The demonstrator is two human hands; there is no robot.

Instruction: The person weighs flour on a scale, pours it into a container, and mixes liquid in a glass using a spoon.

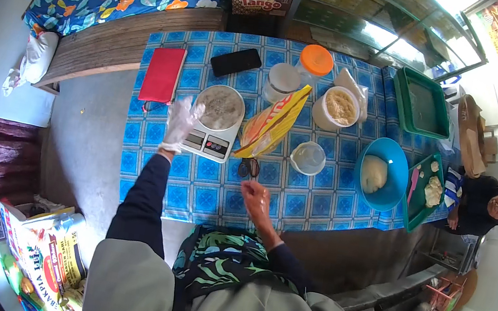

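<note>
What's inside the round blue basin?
A pale, smooth lump, probably dough, lies in the blue basin. Whatever is directly beneath the lump is covered and cannot be seen.

Bright room, fisheye curve, black rim.
Glare whitens the glass cabinet (381, 24) between one and two o'clock; shade dims the floor (324, 257) between four and five; straight edges bend outward.

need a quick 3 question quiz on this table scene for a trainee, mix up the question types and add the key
1. Which hand is nearer the kitchen scale?
2. True or false: the red book lies to the left of the black phone.
3. Fill in: the blue bowl holds a pale lump of ____.

Key: 1. left hand; 2. true; 3. dough.
</note>
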